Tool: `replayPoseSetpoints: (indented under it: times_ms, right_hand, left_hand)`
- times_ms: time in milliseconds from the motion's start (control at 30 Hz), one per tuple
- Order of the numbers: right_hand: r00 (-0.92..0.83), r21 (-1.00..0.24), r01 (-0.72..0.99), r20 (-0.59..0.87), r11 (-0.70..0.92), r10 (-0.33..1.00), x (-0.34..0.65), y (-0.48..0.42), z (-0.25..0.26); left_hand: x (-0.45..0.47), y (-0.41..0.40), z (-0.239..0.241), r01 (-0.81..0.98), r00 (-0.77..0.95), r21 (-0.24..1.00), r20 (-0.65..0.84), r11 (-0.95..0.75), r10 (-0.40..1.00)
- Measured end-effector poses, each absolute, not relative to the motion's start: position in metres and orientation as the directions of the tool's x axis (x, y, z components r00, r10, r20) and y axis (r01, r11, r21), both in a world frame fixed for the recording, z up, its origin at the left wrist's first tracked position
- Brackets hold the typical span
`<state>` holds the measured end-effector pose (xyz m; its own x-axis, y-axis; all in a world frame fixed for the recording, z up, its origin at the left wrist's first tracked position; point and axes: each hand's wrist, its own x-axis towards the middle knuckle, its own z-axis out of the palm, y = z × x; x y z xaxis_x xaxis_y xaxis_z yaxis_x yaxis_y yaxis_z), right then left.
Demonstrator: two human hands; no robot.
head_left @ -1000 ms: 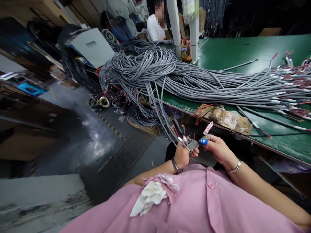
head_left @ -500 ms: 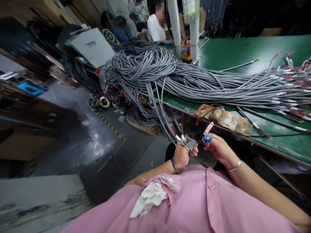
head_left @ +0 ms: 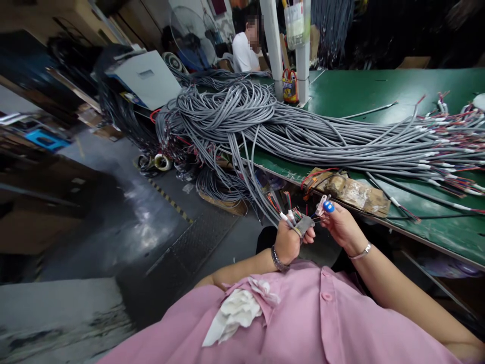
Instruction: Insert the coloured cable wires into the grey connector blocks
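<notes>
My left hand [head_left: 288, 241] is closed round the ends of several grey cables [head_left: 268, 211]. Fanned-out coloured wires [head_left: 289, 201] stick up above the fist, past short white sleeves. A flat grey piece [head_left: 304, 224] covers part of the thumb side; whether it is a wrap or a tool I cannot tell. Close by on the right, my right hand [head_left: 344, 228] pinches a small pale-pink tool [head_left: 322, 205] beside thin wires running from the left hand. Something blue [head_left: 328, 206] sits at its fingertips. The tool's working end is too small to make out.
A large heap of grey cables [head_left: 227, 106] lies along the green table [head_left: 379, 83], stripped ends to the right. A taped cardboard piece [head_left: 352, 192] rests at the near edge. A white box [head_left: 149, 81] stands left. Behind the posts is a person in white [head_left: 244, 53].
The pink tool has tilted and dropped lower against my right fingertips. Both hands have shifted slightly right. My left hand keeps its hold on the cables.
</notes>
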<state>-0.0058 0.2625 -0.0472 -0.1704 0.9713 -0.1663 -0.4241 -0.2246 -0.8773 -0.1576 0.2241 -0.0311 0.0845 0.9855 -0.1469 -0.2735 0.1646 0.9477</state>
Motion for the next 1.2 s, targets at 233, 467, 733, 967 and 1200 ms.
replayPoseSetpoints:
  times_ms: [233, 467, 733, 967, 1200]
  right_hand:
    - [0.018, -0.931, -0.35, -0.121, -0.107, 0.992, -0.013, 0.27, -0.062]
    - [-0.081, -0.687, -0.692, -0.231, -0.221, 0.97, -0.019, 0.28, -0.063]
    - [-0.07, -0.619, -0.756, -0.245, -0.212, 0.967, -0.023, 0.276, -0.061]
    - [-0.37, -0.617, -0.671, -0.204, -0.412, 0.907, -0.001, 0.265, -0.067]
    - [-0.559, -0.757, -0.472, -0.14, -0.452, 0.817, 0.009, 0.248, -0.056]
  left_hand:
    - [-0.149, 0.229, -0.038, -0.249, 0.096, 0.958, -0.119, 0.139, 0.988]
    - [-0.148, 0.229, -0.044, -0.219, 0.08, 0.967, -0.118, 0.133, 0.99]
    - [-0.152, 0.226, -0.05, -0.174, 0.106, 0.974, -0.13, 0.147, 0.986]
    - [-0.161, 0.217, -0.045, -0.135, 0.129, 0.978, -0.144, 0.161, 0.981]
    - [-0.163, 0.214, -0.045, -0.138, 0.166, 0.976, -0.147, 0.171, 0.975]
